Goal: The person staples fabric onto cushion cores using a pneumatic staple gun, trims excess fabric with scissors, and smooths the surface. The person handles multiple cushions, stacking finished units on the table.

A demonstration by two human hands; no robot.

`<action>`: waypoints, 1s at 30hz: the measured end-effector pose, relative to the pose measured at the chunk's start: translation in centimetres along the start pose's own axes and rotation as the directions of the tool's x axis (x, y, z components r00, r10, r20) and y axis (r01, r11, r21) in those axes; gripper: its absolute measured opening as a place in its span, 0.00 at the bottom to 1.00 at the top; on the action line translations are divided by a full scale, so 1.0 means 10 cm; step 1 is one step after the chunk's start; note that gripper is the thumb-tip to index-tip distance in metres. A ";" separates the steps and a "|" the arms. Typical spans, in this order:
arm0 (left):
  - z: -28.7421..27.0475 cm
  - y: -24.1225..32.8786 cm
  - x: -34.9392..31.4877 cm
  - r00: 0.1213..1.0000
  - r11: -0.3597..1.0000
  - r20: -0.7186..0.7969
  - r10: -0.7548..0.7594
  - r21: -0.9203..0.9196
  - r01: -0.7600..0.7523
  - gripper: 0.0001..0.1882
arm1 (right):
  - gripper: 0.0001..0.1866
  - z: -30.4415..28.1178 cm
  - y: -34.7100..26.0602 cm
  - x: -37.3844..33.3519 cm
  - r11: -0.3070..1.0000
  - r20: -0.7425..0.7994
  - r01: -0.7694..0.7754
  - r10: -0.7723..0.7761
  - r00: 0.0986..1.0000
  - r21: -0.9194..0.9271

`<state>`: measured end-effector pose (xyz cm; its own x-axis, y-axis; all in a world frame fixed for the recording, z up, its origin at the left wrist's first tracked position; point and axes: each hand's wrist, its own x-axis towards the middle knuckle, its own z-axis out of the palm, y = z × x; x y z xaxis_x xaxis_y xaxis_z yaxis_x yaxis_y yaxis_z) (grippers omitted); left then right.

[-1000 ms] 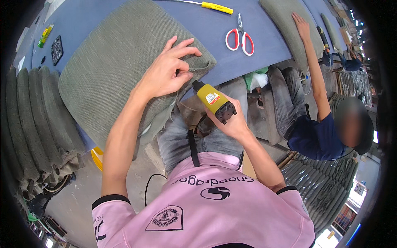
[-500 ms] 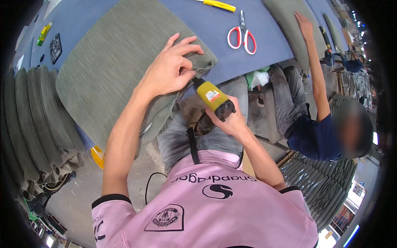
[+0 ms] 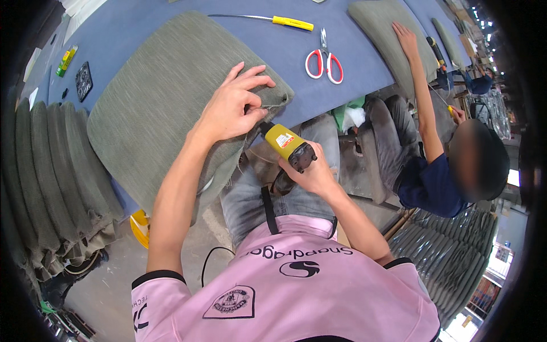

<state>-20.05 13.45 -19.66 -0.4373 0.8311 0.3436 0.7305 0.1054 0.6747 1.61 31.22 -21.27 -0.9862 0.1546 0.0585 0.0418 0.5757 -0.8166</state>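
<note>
Near the person's two hands (image 3: pixel 228 113) (image 3: pixel 316 174) are one cushion (image 3: pixel 162 85), one power tool (image 3: pixel 285 142) and one pair of scissors (image 3: pixel 325 50).

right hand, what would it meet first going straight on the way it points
Likely the edge of the greenish cushion, with the yellow tool in the right hand leading; depth is unclear, so perhaps the left hand first.

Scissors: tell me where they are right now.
In the head view, the scissors lie on the blue tabletop, upper right of centre, to the right of the grey-green cushion and nearer the person than the yellow-handled tool.
</note>
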 end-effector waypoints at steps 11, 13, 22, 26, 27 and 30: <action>-0.07 -0.02 0.14 1.000 0.990 0.018 -0.014 0.138 0.012 0.16 | 0.19 -0.22 -0.06 -0.49 0.987 -0.046 -0.102 0.108 0.993 0.125; -0.04 -0.03 0.24 0.999 0.971 0.011 -0.054 0.235 0.049 0.16 | 0.20 -0.22 -0.01 -0.55 0.950 -0.018 -0.214 0.224 0.974 0.227; -0.25 0.38 -0.07 0.929 0.877 0.324 -0.177 0.481 -0.001 0.22 | 0.14 -0.41 -0.26 -0.21 0.984 -0.006 -0.014 0.015 1.000 0.180; -0.35 -0.04 -0.04 0.924 0.986 0.368 -0.106 0.159 0.050 0.23 | 0.19 -0.14 0.00 -0.06 0.994 -0.028 0.100 -0.099 0.995 0.041; -0.35 -0.05 -0.04 0.922 0.988 0.372 -0.111 0.142 0.062 0.23 | 0.21 -0.15 -0.01 -0.03 0.996 0.005 0.082 -0.082 0.997 0.021; -0.36 -0.06 -0.04 0.922 0.992 0.370 -0.118 0.090 0.091 0.22 | 0.28 -0.12 -0.01 0.02 0.999 0.067 0.029 -0.026 0.997 -0.045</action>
<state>-22.19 11.10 -17.82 -0.2950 0.9555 -0.0045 0.7321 0.2290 0.6416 1.64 32.15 -20.45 -0.9955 0.0857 0.0414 0.0203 0.6157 -0.7877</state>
